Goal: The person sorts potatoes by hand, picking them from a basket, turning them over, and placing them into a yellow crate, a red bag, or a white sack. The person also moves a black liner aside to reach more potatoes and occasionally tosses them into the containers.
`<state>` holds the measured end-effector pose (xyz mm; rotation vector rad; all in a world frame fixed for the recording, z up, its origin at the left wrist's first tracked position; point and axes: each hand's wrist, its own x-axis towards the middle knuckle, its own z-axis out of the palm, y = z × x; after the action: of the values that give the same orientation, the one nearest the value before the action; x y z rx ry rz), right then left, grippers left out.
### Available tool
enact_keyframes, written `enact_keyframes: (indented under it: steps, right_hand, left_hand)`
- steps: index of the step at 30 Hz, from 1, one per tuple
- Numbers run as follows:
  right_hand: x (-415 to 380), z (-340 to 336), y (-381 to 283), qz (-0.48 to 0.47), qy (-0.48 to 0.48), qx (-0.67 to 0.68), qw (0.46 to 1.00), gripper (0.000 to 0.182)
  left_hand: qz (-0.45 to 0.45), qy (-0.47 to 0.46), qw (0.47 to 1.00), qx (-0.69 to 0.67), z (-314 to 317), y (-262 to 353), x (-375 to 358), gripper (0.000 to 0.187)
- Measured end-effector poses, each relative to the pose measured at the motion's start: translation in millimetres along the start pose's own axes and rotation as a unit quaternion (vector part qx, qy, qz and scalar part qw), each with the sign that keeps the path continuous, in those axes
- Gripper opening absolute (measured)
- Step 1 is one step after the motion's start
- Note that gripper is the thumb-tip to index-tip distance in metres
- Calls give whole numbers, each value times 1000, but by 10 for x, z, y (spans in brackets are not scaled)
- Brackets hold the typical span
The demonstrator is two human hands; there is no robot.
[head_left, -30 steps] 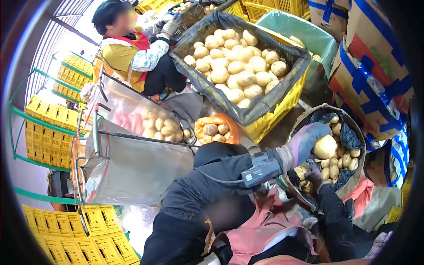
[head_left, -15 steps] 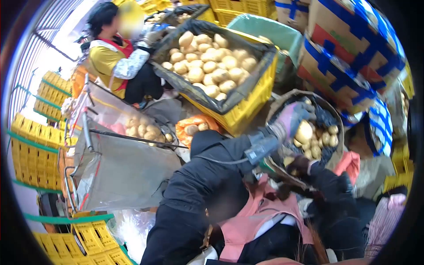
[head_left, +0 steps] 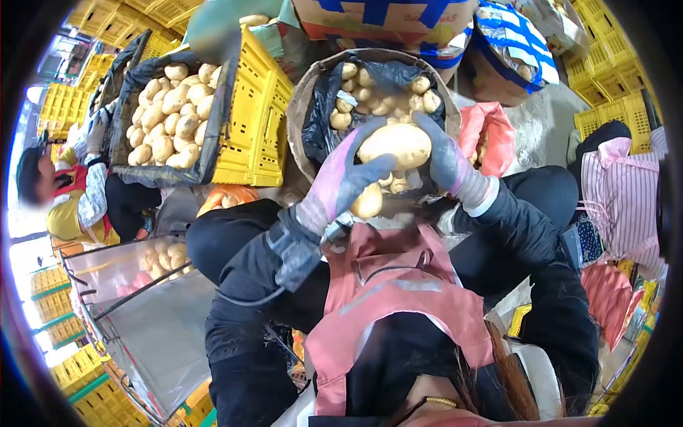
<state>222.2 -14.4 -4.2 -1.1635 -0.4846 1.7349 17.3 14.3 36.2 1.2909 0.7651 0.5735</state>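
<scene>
A large pale potato (head_left: 395, 146) sits between my two gloved hands, above a round tub (head_left: 302, 117) lined with black plastic. My left hand (head_left: 350, 174), in a grey-and-lilac glove, wraps its fingers and thumb around the potato's left side. Against its right side my right hand (head_left: 448, 156) is curled, fingers at the top edge. A second potato (head_left: 368, 201) shows just below my left thumb, close to the palm. Smaller potatoes (head_left: 380, 107) lie inside the tub, partly hidden behind the large one.
Left of the tub stands a yellow crate (head_left: 256, 114) heaped with potatoes (head_left: 171, 117). A pink bag (head_left: 491, 139) is close on the right, taped cardboard boxes (head_left: 384, 21) behind. A co-worker (head_left: 78, 188) sits at far left, beside a grey sheet-covered frame (head_left: 156, 327).
My view has swung, bringing the tub to the centre. My right hand has come up from the tub's near side, and both hands now hold the large potato together.
</scene>
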Motion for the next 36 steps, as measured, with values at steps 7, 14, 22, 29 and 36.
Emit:
enact_keyframes:
  steps: [7,14,22,29,36]
  right_hand:
    - [-242,-133,-305,142,-122,71,980,54]
    - [-241,-64,-288,-130,-151,-117,973,75]
    - [-277,-73,-312,-151,-146,-123,970,73]
    - [-285,-79,-254,-111,-132,-148,974,72]
    - [-248,-96,-221,114,-98,88,985,52]
  left_hand:
    - [41,88,995,-30,4,-70,95,43]
    - [41,100,994,-17,31,-149,222,43]
    - [30,17,997,-68,-43,-60,182,58]
    - [9,12,999,-47,79,-52,98,63]
    - [82,-5,994,69,73,-45,76,69]
